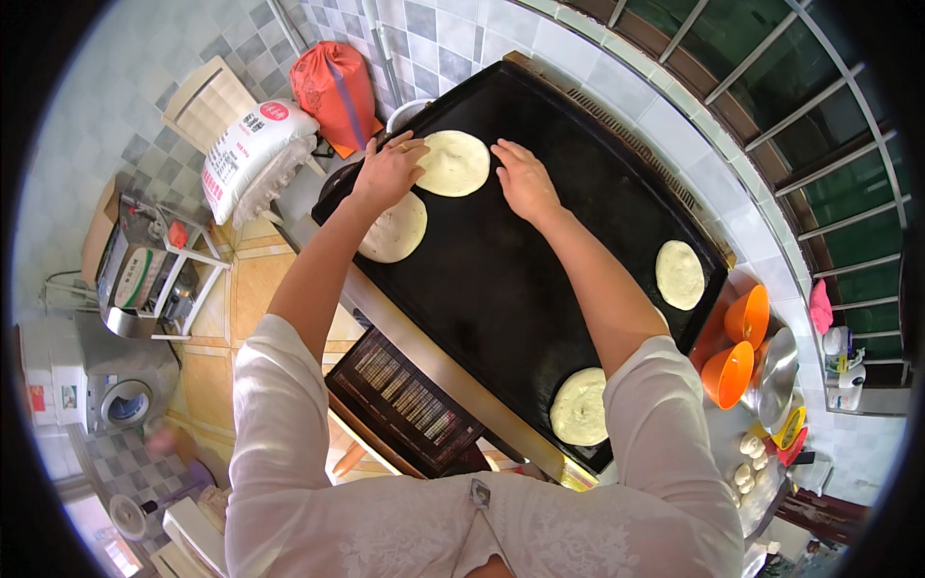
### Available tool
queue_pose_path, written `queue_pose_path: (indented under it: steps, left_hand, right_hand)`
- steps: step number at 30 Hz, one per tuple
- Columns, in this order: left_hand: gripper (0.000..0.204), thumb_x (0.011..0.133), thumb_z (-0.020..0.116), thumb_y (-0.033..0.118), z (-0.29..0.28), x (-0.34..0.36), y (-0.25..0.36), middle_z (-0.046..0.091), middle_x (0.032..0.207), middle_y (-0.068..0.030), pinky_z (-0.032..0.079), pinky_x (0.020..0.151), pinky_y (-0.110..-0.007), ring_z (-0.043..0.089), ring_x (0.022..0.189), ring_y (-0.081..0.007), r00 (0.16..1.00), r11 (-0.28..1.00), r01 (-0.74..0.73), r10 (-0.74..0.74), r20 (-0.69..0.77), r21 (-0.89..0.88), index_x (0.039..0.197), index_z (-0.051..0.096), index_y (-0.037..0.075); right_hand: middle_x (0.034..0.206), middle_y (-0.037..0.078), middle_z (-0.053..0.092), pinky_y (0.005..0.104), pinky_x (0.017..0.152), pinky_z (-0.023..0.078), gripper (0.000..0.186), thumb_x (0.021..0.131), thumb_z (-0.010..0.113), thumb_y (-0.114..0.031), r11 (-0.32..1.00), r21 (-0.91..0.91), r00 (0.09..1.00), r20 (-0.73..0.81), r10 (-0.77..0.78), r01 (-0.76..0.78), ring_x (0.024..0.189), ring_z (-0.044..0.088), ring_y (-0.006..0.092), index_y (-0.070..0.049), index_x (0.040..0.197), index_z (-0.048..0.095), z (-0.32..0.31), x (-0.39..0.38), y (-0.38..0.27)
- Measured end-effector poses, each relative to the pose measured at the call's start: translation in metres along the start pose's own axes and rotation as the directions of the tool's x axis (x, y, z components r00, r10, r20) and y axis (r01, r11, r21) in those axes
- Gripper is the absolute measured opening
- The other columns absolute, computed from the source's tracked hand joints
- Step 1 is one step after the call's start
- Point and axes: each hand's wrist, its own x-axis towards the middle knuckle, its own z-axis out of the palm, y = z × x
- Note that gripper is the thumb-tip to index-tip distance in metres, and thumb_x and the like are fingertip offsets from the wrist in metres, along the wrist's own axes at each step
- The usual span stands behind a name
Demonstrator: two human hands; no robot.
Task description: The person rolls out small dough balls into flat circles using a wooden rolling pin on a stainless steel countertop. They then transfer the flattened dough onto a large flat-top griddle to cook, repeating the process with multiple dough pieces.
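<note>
A large black griddle (482, 279) holds several pale rounds of flat dough. My left hand (390, 173) is open at the left edge of the upper round (455, 162), fingertips at its rim; I cannot tell whether they touch it. It lies over part of a second round (390, 231). My right hand (523, 181) is open just right of the upper round, fingers slightly bent and holding nothing. Further right lie a small round (678, 275) and, nearer me, a thicker one (578, 409); another is mostly hidden behind my right arm.
Orange bowls (732, 376), a metal bowl (775, 376) and small dough lumps (752, 462) sit at the right. Left are a white sack (251, 154), a red bag (328, 91), a metal rack (188, 279) and a washing machine (92, 385). A tiled wall and barred window (848, 173) border the griddle.
</note>
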Motion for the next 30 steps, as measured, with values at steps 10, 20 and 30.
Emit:
queue_pose_path:
  steps: [10,20,30]
  left_hand:
    - [0.043,0.081,0.079,0.025,-0.004,0.005,-0.017,0.064,0.134,0.0005,0.036,0.109,-0.059,0.049,0.137,-0.0202,0.999,0.998,-0.041,0.042,0.022,-0.039,0.122,0.068,0.015]
    - [0.037,0.075,0.081,0.020,-0.019,0.016,-0.013,0.070,0.114,-0.0052,0.044,0.103,-0.040,0.058,0.120,-0.0241,0.976,0.981,-0.195,0.193,0.097,0.011,0.110,0.072,0.009]
    - [0.021,0.076,0.077,0.014,-0.018,0.009,-0.022,0.070,0.103,-0.0049,0.049,0.095,-0.042,0.062,0.107,-0.0273,0.973,0.971,-0.230,0.230,-0.010,-0.065,0.094,0.071,0.007]
  right_hand:
    - [0.130,0.006,0.060,0.0407,0.104,0.044,0.048,0.085,0.076,-0.033,0.998,-0.060,0.998,0.059,-0.010,0.013,0.122,0.054,0.0266,-0.009,0.126,0.066,0.001,0.005,-0.033]
    - [0.110,0.002,0.063,0.0367,0.093,0.049,0.035,0.077,0.083,-0.029,0.995,-0.099,1.000,0.007,0.020,-0.019,0.110,0.056,0.0232,-0.010,0.106,0.075,0.003,0.006,-0.039]
    - [0.102,0.001,0.064,0.0363,0.090,0.050,0.020,0.079,0.080,-0.024,0.998,-0.024,0.998,-0.024,-0.051,0.051,0.102,0.058,0.0229,-0.011,0.095,0.075,0.001,-0.003,-0.033]
